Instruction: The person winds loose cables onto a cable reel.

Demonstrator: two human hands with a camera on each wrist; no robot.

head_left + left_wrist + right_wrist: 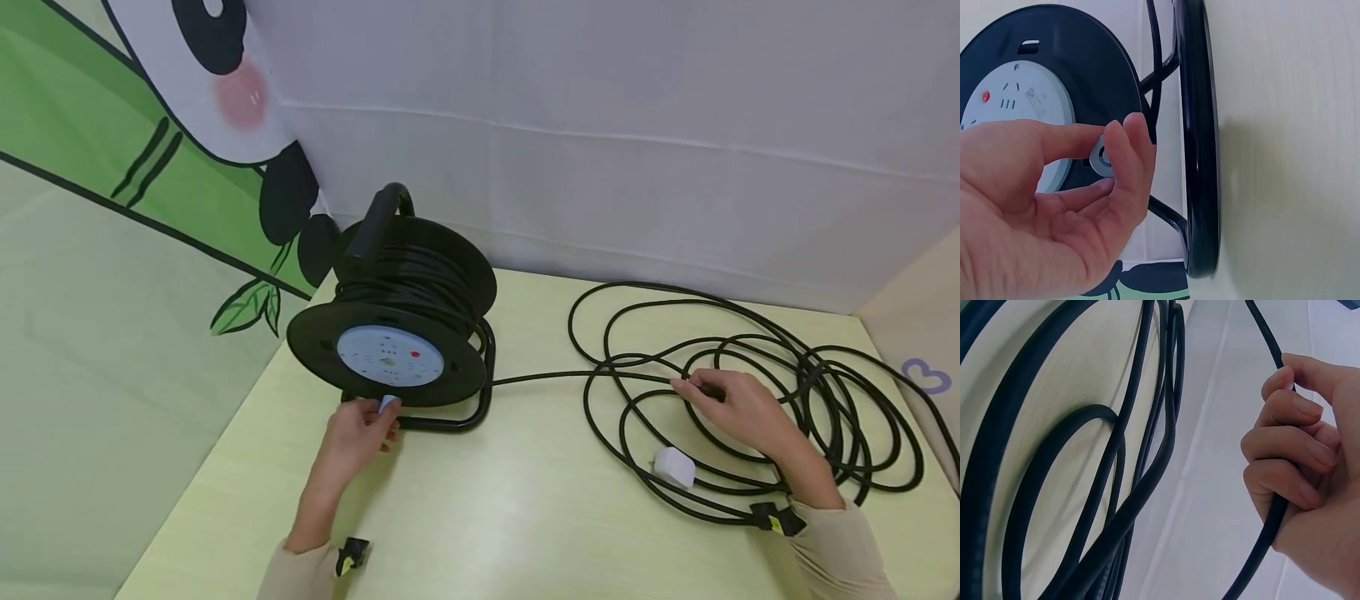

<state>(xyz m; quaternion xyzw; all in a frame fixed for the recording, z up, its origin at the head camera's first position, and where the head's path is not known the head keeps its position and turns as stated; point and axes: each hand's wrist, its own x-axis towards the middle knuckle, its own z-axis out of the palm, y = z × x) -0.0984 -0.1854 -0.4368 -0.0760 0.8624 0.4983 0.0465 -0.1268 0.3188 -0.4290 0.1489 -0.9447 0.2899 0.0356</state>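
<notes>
A black cable reel (461, 367) with a pale round socket panel (390, 356) stands at the left of the table, part of the cable wound on its drum. At its near rim my left hand (356, 442) pinches a small grey-blue knob (387, 402); the left wrist view shows the knob (1101, 157) between thumb and fingers. My right hand (738, 408) holds the black cable (555, 376), which runs fairly straight from the reel. In the right wrist view the fingers (1285, 447) curl round that cable (1260, 553).
Loose loops of cable (828, 417) spread over the right side of the table (525, 517). A white plug (674, 467) lies among them, left of my right forearm. The reel's tubular stand (442, 426) rests on the tabletop. Behind hangs a pale cloth (600, 192).
</notes>
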